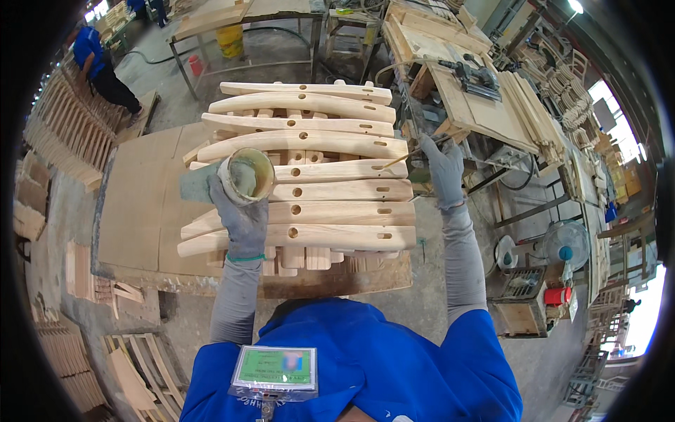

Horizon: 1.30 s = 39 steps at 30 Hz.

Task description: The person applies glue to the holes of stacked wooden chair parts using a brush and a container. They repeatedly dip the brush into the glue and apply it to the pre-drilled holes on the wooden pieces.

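My gloved left hand is wrapped around a tub with a pale greenish paste inside. A grey-green shape shows just left of the tub; what it is I cannot tell. In my gloved right hand is a thin stick, whose tip comes down by the end slot of a wooden chair part. Several pale, slightly curved wooden parts lie side by side, each with a round hole near the middle and a slot at the right end. More wooden pieces lie beneath them.
The stack rests on a brown board-covered table. At the right stands a workbench with a power tool and long strips. A fan and a red container are lower right. Another person stands far left beside stacked wood.
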Each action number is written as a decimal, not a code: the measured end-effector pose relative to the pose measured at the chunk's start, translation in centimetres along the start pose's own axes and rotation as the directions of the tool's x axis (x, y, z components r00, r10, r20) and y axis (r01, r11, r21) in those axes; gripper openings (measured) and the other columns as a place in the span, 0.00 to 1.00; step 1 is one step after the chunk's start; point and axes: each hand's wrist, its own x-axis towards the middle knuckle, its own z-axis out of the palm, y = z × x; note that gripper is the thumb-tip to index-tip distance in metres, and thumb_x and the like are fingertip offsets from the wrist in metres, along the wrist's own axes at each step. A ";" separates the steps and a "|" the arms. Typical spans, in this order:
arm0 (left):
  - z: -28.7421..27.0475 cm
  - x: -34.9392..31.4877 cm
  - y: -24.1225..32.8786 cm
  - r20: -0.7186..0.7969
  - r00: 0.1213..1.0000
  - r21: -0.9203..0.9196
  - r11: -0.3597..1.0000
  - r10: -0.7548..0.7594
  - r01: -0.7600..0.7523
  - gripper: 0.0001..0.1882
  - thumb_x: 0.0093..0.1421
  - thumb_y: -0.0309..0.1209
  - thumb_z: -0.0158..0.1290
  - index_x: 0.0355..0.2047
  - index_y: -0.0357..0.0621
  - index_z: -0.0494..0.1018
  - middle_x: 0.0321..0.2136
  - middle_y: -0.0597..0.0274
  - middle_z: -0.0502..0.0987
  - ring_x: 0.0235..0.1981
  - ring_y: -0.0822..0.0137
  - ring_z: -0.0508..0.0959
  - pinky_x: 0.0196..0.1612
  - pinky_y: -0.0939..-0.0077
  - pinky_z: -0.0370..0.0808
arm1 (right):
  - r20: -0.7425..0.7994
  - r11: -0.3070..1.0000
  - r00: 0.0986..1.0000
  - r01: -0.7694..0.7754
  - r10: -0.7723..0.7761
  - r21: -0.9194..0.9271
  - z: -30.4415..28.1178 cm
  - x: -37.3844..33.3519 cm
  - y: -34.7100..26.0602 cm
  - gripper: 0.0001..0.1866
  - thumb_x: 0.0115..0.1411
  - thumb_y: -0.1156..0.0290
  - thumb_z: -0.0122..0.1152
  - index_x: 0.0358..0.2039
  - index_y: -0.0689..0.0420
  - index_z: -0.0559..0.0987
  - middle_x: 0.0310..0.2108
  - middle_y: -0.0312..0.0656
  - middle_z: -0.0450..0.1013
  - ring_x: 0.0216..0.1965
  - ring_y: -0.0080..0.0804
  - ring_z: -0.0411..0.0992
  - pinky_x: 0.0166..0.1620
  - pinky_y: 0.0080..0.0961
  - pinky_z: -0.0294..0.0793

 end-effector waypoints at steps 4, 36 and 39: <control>0.3 -0.2 -0.1 -0.019 1.000 0.010 1.000 -0.005 0.006 0.25 0.64 0.52 0.40 0.54 0.51 0.64 0.52 0.61 0.68 0.53 0.59 0.68 0.57 0.49 0.66 | 0.048 1.000 0.999 -0.001 0.000 0.028 2.5 0.4 0.9 0.13 0.55 0.63 0.63 0.28 0.62 0.76 0.20 0.37 0.73 0.22 0.23 0.70 0.29 0.23 0.69; 4.6 -3.3 -0.1 0.072 0.980 0.069 0.981 -0.185 0.180 0.28 0.66 0.52 0.33 0.57 0.46 0.60 0.52 0.54 0.67 0.55 0.56 0.68 0.54 0.53 0.71 | 0.069 0.977 0.997 -0.058 0.045 0.207 -1.2 -5.6 -8.4 0.05 0.56 0.80 0.57 0.33 0.66 0.74 0.32 0.43 0.76 0.34 0.24 0.74 0.40 0.20 0.74; 7.7 -5.2 -0.4 0.171 0.961 0.059 0.975 -0.220 0.213 0.29 0.66 0.51 0.35 0.58 0.44 0.60 0.54 0.56 0.66 0.56 0.60 0.68 0.57 0.60 0.68 | 0.133 0.924 0.991 -0.055 0.004 0.379 0.6 -10.2 -11.4 0.06 0.54 0.82 0.58 0.34 0.67 0.73 0.34 0.47 0.76 0.37 0.29 0.75 0.43 0.24 0.76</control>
